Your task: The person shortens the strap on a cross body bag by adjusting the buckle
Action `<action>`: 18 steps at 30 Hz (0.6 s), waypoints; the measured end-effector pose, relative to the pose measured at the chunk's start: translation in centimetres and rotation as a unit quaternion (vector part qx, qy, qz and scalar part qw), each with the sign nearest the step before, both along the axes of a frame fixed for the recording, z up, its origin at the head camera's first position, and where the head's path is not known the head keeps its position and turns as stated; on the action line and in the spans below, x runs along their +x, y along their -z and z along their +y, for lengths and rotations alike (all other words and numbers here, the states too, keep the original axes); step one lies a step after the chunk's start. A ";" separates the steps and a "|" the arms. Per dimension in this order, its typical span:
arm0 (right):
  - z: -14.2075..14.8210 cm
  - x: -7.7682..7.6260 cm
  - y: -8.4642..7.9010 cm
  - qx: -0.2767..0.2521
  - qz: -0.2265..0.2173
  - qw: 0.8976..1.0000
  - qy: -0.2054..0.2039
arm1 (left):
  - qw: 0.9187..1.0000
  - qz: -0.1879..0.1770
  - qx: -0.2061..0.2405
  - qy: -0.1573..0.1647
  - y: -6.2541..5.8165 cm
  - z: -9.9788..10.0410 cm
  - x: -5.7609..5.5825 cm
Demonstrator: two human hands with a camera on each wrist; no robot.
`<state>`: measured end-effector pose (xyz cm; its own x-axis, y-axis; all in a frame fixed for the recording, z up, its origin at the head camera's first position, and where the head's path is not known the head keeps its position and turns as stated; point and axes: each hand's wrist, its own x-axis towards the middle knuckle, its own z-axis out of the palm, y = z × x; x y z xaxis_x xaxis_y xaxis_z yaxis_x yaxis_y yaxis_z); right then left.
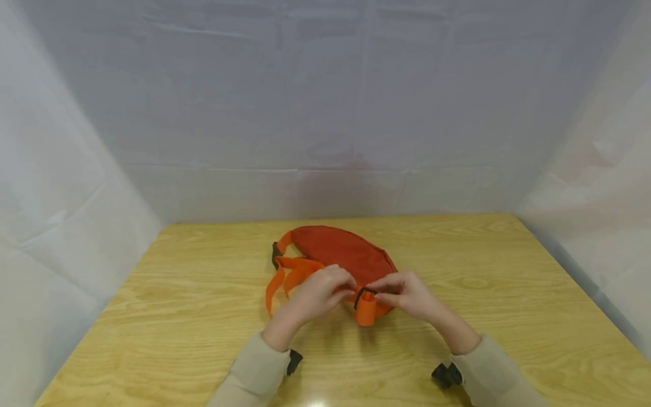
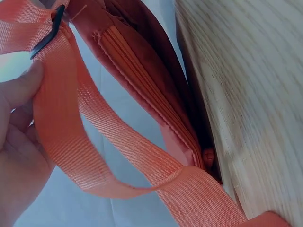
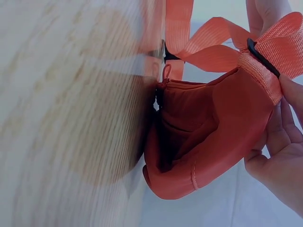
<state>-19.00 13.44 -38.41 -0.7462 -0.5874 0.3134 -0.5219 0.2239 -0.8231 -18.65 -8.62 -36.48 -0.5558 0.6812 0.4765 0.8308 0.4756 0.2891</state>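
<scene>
A red waist bag (image 1: pixel 346 249) with orange webbing lies on the table. Near its right end, a black strap slider (image 1: pixel 360 297) has a loop of orange strap (image 1: pixel 365 315) hanging from it. The left hand (image 1: pixel 321 289) pinches the strap beside this slider, its thumb against the webbing (image 2: pixel 57 104) in the left wrist view. From the other side, the right hand (image 1: pixel 412 295) pinches at the slider (image 3: pixel 263 58) and strap with thumb and fingers. The bag's zipper (image 2: pixel 137 80) shows in the left wrist view. Some fingertips are hidden behind the webbing.
A black buckle (image 1: pixel 276 255) sits at the bag's left end, with loose orange strap (image 1: pixel 275 288) curling below it. The wooden table (image 1: pixel 168 316) meets white sheeting (image 1: pixel 325 113) at the back and sides. Black wrist devices (image 1: pixel 447 375) are on the sleeves.
</scene>
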 end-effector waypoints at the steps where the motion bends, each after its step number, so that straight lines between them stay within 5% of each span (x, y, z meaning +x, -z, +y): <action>1: 0.0 0.0 0.0 -0.001 0.002 1.000 -0.001 | 1.000 0.005 0.003 -0.001 0.1 0.0 0.0; 18: 1.0 0.1 -0.5 0.003 -0.018 1.000 0.000 | 0.997 -0.025 0.048 0.051 -0.7 -2.9 -0.9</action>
<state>-18.94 14.43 -37.89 -0.7574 -0.5888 0.2822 -0.4911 0.2288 -0.8405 -19.51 -11.49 -35.83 -0.5107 0.6879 0.5157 0.8568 0.3573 0.3718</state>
